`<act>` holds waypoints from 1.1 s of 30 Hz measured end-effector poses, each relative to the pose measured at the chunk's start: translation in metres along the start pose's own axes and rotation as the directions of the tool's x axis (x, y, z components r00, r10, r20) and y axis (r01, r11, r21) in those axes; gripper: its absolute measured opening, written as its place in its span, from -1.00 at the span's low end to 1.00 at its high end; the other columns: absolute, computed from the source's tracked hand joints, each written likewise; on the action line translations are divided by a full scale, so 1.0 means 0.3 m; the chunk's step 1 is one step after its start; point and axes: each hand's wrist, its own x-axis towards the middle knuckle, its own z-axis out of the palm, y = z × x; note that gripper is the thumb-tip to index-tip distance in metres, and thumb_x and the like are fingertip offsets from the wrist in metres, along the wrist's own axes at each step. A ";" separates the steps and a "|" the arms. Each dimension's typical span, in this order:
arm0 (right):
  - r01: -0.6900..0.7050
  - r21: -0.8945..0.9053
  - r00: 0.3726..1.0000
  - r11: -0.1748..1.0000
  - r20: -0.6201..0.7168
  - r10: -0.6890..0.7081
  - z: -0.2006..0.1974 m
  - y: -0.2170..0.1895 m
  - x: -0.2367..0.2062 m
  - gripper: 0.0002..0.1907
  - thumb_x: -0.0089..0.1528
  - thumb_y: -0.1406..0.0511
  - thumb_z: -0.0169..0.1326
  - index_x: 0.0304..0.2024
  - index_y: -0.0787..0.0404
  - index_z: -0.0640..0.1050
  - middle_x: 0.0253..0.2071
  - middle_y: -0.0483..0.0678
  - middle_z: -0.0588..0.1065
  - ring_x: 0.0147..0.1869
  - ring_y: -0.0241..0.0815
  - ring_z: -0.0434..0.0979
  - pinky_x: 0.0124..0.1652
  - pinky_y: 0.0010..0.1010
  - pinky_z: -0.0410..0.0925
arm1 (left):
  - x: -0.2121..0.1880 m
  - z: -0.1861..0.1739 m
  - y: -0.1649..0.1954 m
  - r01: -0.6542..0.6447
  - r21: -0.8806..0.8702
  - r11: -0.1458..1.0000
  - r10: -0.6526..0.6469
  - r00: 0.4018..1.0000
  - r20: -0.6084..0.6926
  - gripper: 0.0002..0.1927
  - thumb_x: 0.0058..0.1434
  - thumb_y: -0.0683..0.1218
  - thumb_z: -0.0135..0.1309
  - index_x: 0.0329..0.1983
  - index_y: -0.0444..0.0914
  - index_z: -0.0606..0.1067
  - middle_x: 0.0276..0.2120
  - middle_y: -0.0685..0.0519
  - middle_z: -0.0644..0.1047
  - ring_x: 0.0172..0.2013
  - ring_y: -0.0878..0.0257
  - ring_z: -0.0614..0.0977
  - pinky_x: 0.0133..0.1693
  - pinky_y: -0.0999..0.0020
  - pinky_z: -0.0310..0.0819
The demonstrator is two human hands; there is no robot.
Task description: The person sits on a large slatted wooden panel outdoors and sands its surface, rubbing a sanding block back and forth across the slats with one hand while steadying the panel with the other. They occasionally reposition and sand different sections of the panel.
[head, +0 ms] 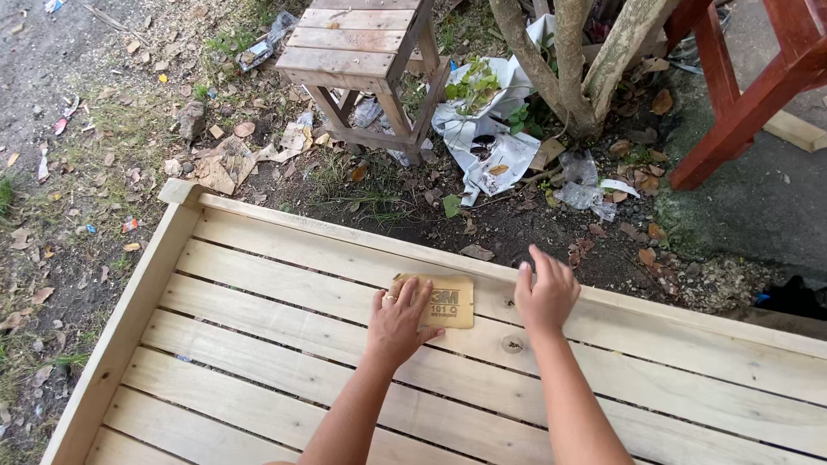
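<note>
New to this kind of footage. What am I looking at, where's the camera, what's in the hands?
There is no machine here: these are a person's two bare hands, filmed by one camera worn on their head, looking down. The left hand lies flat on a tan sheet of sandpaper, pressing it onto a pale slatted wood frame. The right hand rests open on the slat beside the sheet, holding nothing. Beyond the frame is bare ground with dry leaves and litter, a small wooden stool, a tree trunk with crumpled paper at its foot, and red furniture legs.
</note>
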 end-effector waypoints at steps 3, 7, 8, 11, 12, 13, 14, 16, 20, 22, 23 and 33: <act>-0.009 -0.090 0.990 0.996 0.138 0.022 -0.018 0.029 -0.010 -0.74 0.35 0.17 0.01 0.00 0.02 0.64 -0.09 -0.17 0.60 0.11 -0.12 0.50 0.24 -0.10 0.24 | 0.036 -0.002 -0.014 -0.117 0.127 0.985 0.129 0.987 -0.097 0.08 0.18 0.54 -0.06 0.51 -0.24 0.07 0.47 -0.08 0.15 0.45 0.01 0.12 0.39 -0.02 -0.04; 0.103 -0.029 0.989 0.994 0.106 -0.099 -0.041 0.011 -0.023 -0.75 0.37 0.17 0.03 0.04 0.03 0.59 -0.05 -0.14 0.56 0.12 -0.07 0.47 0.24 -0.04 0.24 | 0.050 0.035 -0.009 -0.120 0.017 0.993 0.122 0.985 -0.119 0.17 0.08 0.56 0.00 0.50 -0.30 0.06 0.46 -0.12 0.11 0.46 -0.01 0.08 0.40 0.06 -0.07; 0.177 -0.030 0.982 0.984 0.071 -0.175 -0.054 -0.003 -0.031 -0.71 0.31 0.18 0.04 0.05 0.05 0.57 -0.01 -0.09 0.55 0.16 -0.04 0.47 0.24 -0.03 0.25 | 0.045 0.049 0.001 -0.097 -0.007 0.995 0.095 0.985 -0.145 0.17 0.06 0.56 0.02 0.49 -0.26 0.06 0.46 -0.12 0.10 0.46 -0.01 0.06 0.39 0.04 -0.10; 0.172 0.008 0.968 0.985 0.187 -0.170 -0.096 -0.078 -0.094 -0.64 0.21 0.15 0.08 0.04 0.08 0.53 0.04 -0.01 0.54 0.20 0.00 0.48 0.19 -0.03 0.31 | 0.014 0.085 0.044 -0.065 -0.104 0.992 0.035 0.963 -0.267 0.12 0.07 0.52 0.08 0.51 -0.19 0.08 0.48 -0.10 0.10 0.48 0.00 0.05 0.40 0.00 -0.09; 0.020 0.026 0.935 0.999 0.353 -0.028 -0.099 -0.116 -0.119 -0.65 0.23 0.12 0.10 0.02 0.07 0.52 0.01 -0.03 0.54 0.17 -0.01 0.49 0.14 -0.06 0.35 | 0.005 0.091 0.057 -0.065 -0.137 0.988 0.019 0.948 -0.317 0.11 0.08 0.50 0.10 0.52 -0.18 0.09 0.50 -0.09 0.10 0.49 0.01 0.05 0.41 -0.01 -0.08; -0.132 0.018 0.855 0.991 0.507 0.105 -0.096 -0.153 -0.143 -0.66 0.25 0.08 0.13 0.00 0.07 0.52 -0.02 -0.06 0.54 0.15 -0.03 0.51 0.09 -0.08 0.39 | -0.003 0.090 0.067 -0.054 -0.166 0.985 0.002 0.955 -0.297 0.12 0.07 0.49 0.12 0.52 -0.18 0.07 0.50 -0.08 0.09 0.49 0.01 0.05 0.40 -0.04 -0.09; -0.210 -0.014 0.830 0.978 0.527 0.186 -0.083 -0.187 -0.155 -0.63 0.23 0.05 0.15 -0.04 0.10 0.52 -0.01 -0.03 0.53 0.15 0.00 0.50 0.06 -0.07 0.40 | -0.009 0.086 0.077 -0.043 -0.196 0.980 -0.014 0.960 -0.280 0.13 0.05 0.47 0.14 0.53 -0.18 0.05 0.50 -0.07 0.08 0.49 0.01 0.04 0.40 -0.06 -0.09; -0.358 -0.077 0.762 0.931 0.552 0.338 -0.030 -0.240 -0.147 -0.57 0.19 0.00 0.21 -0.12 0.17 0.53 0.00 0.03 0.51 0.16 0.05 0.47 0.02 -0.05 0.41 | -0.015 0.065 0.088 -0.010 -0.213 0.977 -0.044 0.968 -0.248 0.13 0.05 0.44 0.17 0.53 -0.15 0.03 0.50 -0.06 0.06 0.49 0.00 0.02 0.39 -0.11 -0.10; -0.449 0.018 0.737 0.893 0.572 0.360 0.091 -0.260 -0.110 -0.72 0.21 0.10 0.20 -0.27 0.18 0.63 -0.13 0.03 0.58 0.00 0.04 0.58 -0.08 -0.11 0.45 | -0.030 0.034 0.105 0.061 -0.201 0.978 -0.098 0.978 -0.182 0.03 0.07 0.36 0.19 0.52 -0.05 0.05 0.49 -0.05 0.05 0.48 -0.03 0.00 0.38 -0.17 -0.11; -0.620 0.224 0.685 0.752 0.621 0.380 0.127 -0.238 -0.086 -0.71 0.19 0.13 0.24 -0.29 0.24 0.63 -0.26 0.03 0.64 -0.15 -0.03 0.66 -0.13 -0.23 0.46 | -0.029 0.050 0.106 0.074 -0.193 0.978 -0.111 0.975 -0.191 -0.10 0.14 0.25 0.15 0.50 -0.02 0.09 0.47 -0.02 0.09 0.47 -0.03 0.05 0.36 -0.20 -0.08; -0.654 0.330 0.670 0.681 0.671 0.318 0.130 -0.218 -0.075 -0.73 0.20 0.15 0.24 -0.27 0.24 0.64 -0.27 0.04 0.63 -0.20 -0.09 0.64 -0.17 -0.26 0.44 | -0.025 0.068 0.101 0.076 -0.181 0.980 -0.114 0.972 -0.205 -0.19 0.21 0.17 0.11 0.50 -0.01 0.13 0.47 0.00 0.13 0.46 -0.03 0.09 0.35 -0.23 -0.05; 0.095 0.028 0.991 0.995 0.087 -0.097 -0.104 0.135 0.127 -0.85 0.26 0.19 0.10 -0.29 0.06 0.63 -0.27 -0.12 0.63 -0.11 -0.03 0.57 -0.10 -0.13 0.34 | 0.121 0.169 -0.222 0.193 -0.303 0.933 -0.317 0.838 -0.444 -0.34 0.25 -0.25 -0.10 0.48 -0.24 0.25 0.50 -0.04 0.16 0.49 0.01 0.16 0.45 0.00 0.00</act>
